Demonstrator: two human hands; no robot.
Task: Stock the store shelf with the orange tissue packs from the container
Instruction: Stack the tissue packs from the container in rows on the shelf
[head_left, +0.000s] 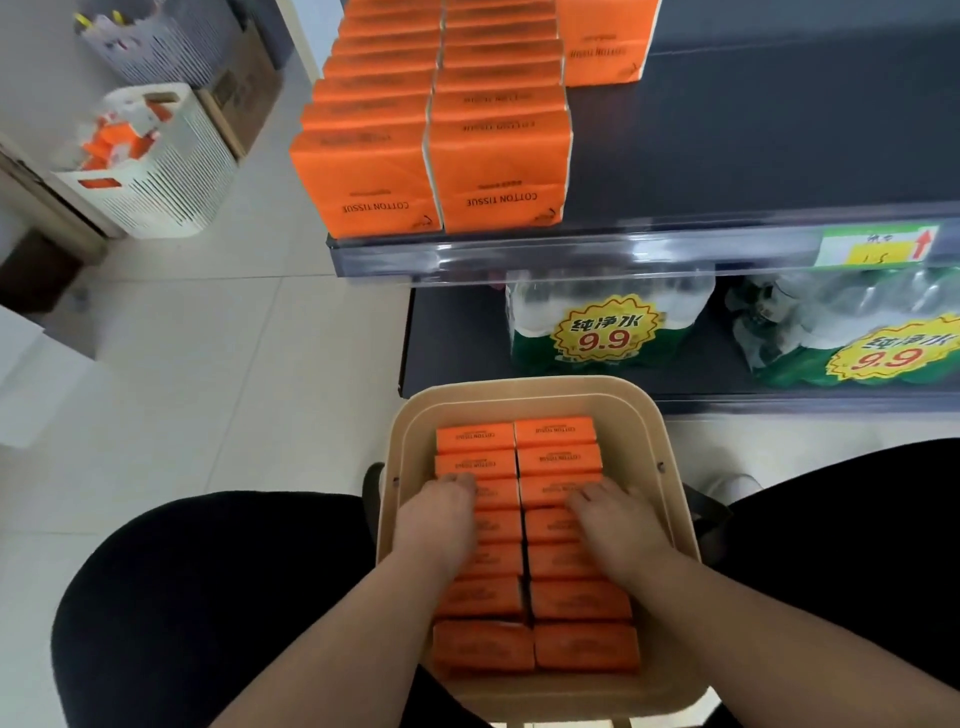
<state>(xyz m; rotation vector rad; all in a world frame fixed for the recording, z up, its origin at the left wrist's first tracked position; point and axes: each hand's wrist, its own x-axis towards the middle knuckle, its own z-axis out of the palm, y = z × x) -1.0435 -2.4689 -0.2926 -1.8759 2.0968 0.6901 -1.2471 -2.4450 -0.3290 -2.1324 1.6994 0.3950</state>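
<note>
Risk first: tissue packs (558, 501) packed tight in two columns inside the beige container (644, 415), lower centre of the frame, so little room for fingers to slip between neighbours; likely to drag up an adjoining pack, or lose one on the lift to the shelf (727, 156) at upper right. Container wedged between the knees, not on any tabletop, so a hard tug could tip it. Shelf rows already standing on edge at upper centre, with open dark board to their right; a pack set down carelessly there could knock the front ones over the lip. Left hand (439, 517) palm down on the left column, fingers loosely spread and curled, tips touching a pack about a third of the way down from the far end; nothing lifted, cannot tell whether a grip is closed. Right hand (615, 522) likewise flat on the right column, fingers slightly apart, resting on pack tops, holding nothing clear of the container. White basket (171, 182) at upper left, bottled water (602, 322) on the lower shelf, both well apart from the hands.
</note>
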